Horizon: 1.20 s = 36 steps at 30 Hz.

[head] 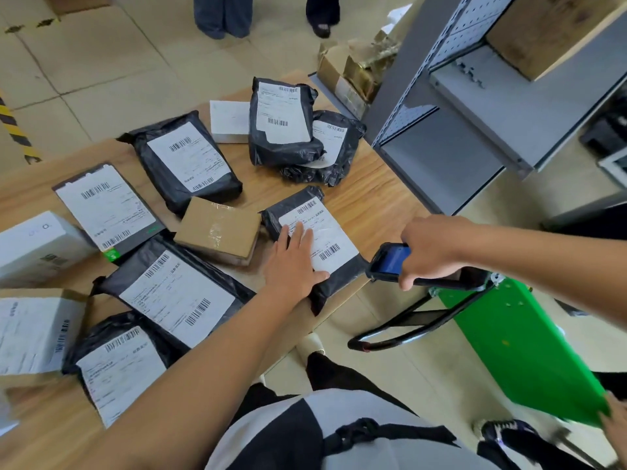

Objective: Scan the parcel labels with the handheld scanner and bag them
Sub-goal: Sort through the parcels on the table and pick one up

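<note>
Single head view; looks steeply down, forward over table [369,198]; close, arm's reach; wide-angle.

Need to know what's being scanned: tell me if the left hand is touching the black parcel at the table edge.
Touching. Head view shows the left hand lying flat on the black parcel, fingers across its white label.
</note>
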{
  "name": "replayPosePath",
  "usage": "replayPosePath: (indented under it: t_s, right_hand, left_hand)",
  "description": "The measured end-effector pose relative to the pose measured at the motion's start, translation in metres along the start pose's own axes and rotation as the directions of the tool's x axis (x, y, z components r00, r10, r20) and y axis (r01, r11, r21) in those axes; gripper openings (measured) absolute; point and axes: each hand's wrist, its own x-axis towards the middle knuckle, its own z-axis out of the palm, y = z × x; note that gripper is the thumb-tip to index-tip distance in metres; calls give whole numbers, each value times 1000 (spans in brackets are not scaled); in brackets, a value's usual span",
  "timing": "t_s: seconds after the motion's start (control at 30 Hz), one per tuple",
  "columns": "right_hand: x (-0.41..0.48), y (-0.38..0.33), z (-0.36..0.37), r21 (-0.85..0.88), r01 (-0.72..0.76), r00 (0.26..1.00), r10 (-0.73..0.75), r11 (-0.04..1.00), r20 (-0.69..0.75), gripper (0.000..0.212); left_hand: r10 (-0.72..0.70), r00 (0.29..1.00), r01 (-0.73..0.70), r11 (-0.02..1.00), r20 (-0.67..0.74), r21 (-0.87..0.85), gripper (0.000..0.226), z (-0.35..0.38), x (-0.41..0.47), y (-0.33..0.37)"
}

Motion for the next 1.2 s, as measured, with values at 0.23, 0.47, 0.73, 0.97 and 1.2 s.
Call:
replayPosePath:
  t_s: [0.23,0.47,0.73,0.97,1.2]
  right_hand:
    - [-10,4,8,9,-56,998,56,998,21,44]
    - [-17,10,15,15,-56,998,55,998,16,46]
    - [-18,36,24,385,-63,995,28,921,94,57]
    - [-9,64,52,864,-23,964,-218,503,153,58]
    - [18,64,101,996,-69,956,-280,58,83,87]
  left_hand:
    - [36,999,-36,999,-6,-6,99,-3,2,-3]
    - [36,999,-36,999,-10,-14,97,-5,2,-3]
    - [152,969,-162,986,194,39,98,-16,3,-14]
    - [96,946,-145,980,309,138,89,-22,-11,-2]
    - [-229,973,230,972,-31,41,92,18,-52,42]
